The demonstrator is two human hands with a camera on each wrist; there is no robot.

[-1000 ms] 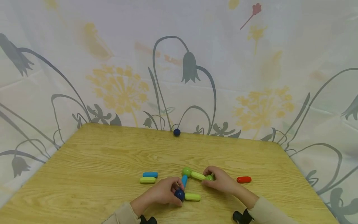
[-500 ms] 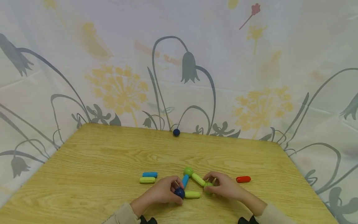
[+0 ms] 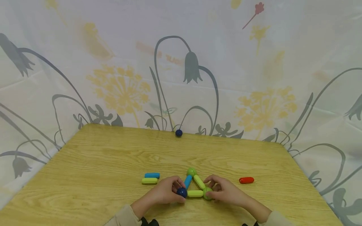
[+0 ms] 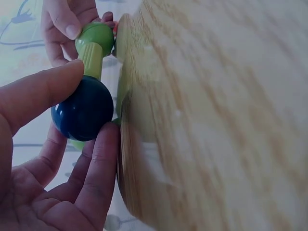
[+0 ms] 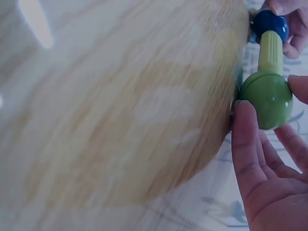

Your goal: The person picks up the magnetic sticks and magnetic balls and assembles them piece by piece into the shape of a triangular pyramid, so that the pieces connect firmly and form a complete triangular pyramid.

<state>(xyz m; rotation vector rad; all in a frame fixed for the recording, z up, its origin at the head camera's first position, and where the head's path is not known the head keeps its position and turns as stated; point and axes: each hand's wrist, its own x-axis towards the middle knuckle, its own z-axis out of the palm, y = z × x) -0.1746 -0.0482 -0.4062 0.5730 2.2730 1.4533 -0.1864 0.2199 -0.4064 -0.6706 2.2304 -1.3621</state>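
A triangle of rods and balls lies on the table between the hands. My left hand [image 3: 167,191] pinches its dark blue ball [image 4: 83,109] between thumb and fingers. My right hand [image 3: 226,191] holds the near green ball [image 5: 267,100] at the right corner. A yellow-green rod [image 3: 195,193] spans these two balls, touching both. At the far corner sits another green ball [image 3: 191,172]. From it a blue rod [image 3: 188,182] runs to the dark blue ball, and a second yellow-green rod [image 3: 199,182] runs to the right-hand ball.
Left of the triangle lie a loose blue rod [image 3: 152,175] and a loose yellow-green rod [image 3: 149,180]. A red rod [image 3: 246,180] lies to the right. Another dark blue ball [image 3: 178,133] is at the back edge of the wooden table [image 3: 113,157], before a flowered curtain [image 3: 127,37].
My right hand has brought the green ball toward me and left, swinging its rod round, until it meets the free end of the near rod. The left hand has barely moved.
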